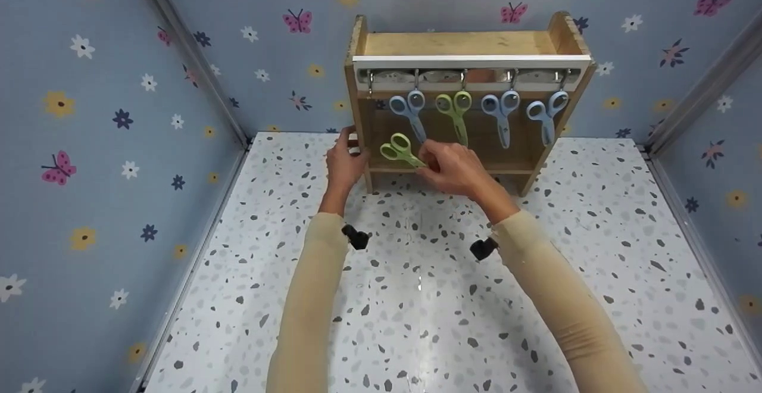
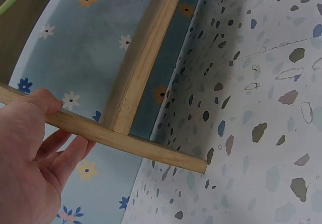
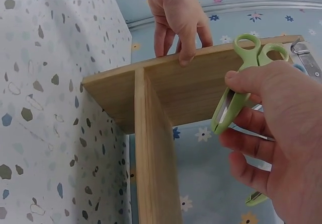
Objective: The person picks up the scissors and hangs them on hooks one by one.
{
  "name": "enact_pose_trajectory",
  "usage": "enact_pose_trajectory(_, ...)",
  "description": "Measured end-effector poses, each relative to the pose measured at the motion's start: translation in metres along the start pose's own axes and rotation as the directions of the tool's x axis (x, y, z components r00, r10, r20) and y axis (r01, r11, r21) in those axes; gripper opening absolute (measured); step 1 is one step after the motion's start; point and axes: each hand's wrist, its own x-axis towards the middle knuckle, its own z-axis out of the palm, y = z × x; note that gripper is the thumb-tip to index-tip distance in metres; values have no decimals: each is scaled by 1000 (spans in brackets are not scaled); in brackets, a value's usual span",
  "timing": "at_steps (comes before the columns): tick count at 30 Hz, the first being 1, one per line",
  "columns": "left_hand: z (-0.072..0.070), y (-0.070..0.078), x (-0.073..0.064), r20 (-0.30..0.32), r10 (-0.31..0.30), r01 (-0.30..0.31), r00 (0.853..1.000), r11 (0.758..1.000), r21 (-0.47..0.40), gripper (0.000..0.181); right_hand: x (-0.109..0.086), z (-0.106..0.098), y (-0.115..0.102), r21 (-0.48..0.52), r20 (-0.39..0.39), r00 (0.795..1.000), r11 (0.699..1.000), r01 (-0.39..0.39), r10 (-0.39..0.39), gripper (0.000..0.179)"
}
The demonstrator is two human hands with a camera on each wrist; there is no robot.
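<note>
My right hand (image 1: pixel 453 167) pinches a pair of green scissors (image 1: pixel 400 147) by the blades, handle loops pointing up and left. In the right wrist view, my thumb and fingers hold the green scissors (image 3: pixel 246 68) in front of the wooden rack. With thumb and fingers on either side, my left hand (image 2: pixel 35 148) grips the left side board (image 2: pixel 151 149) of the wooden rack (image 1: pixel 364 137). Across the rack's upper front runs a metal hook rail (image 1: pixel 440 75). From it hang blue scissors (image 1: pixel 503 113) and green scissors (image 1: pixel 457 110); the leftmost hook (image 1: pixel 370 83) is bare.
The rack stands on a white speckled surface (image 1: pixel 405 298) against a blue flowered back wall (image 1: pixel 286 71). Flowered panels rise at the left (image 1: pixel 101 143) and right. Small black devices (image 1: pixel 357 238) sit at both wrists.
</note>
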Motion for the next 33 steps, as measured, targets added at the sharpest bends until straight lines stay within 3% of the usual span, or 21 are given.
enact_pose_trajectory(9, -1, -1, 0, 4, 1, -1, 1000, 1000, -10, 58, 7, 0, -7, 31, -36, 999, 999, -17, 18, 20)
enact_pose_trajectory(33, 0, -2, -1, -14, 29, -29, 999, 1000, -11, 57, 28, -5, -29, 64, -134, 990, 997, 41, -32, 23)
